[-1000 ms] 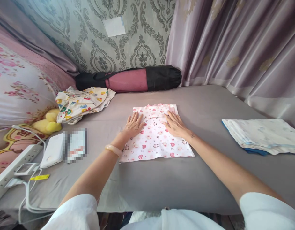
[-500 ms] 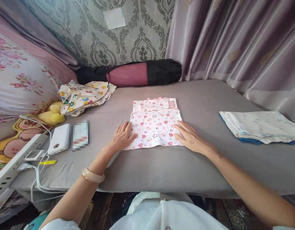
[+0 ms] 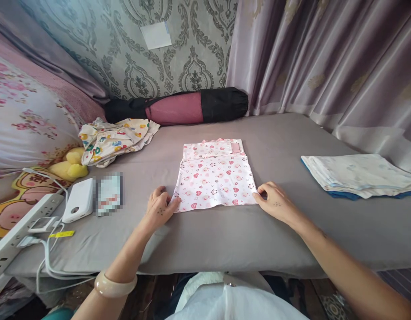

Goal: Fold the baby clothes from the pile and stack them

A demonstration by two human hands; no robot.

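Note:
A white garment with pink hearts and flowers [image 3: 213,180] lies flat before me, its far part folded over into a band with a pink patch at the right. My left hand [image 3: 161,205] is closed at the near left corner, thumb and fingers pinching the cloth edge. At the near right corner my right hand [image 3: 273,200] pinches the edge between thumb and curled fingers. The near edge of the cloth runs between both hands and rests on or very close to the grey sheet [image 3: 212,244].
Folded white and blue cloths [image 3: 358,175] lie at the right. A patterned garment [image 3: 115,138], a white power bank [image 3: 79,200], a blurred packet [image 3: 109,194] and a power strip [image 3: 25,231] are at the left. A black and pink rolled bag [image 3: 175,107] lies along the wall.
Both hands have gone from lying flat on the garment's sides to pinching its near corners. My right hand's fingers have curled in. The view has shifted slightly.

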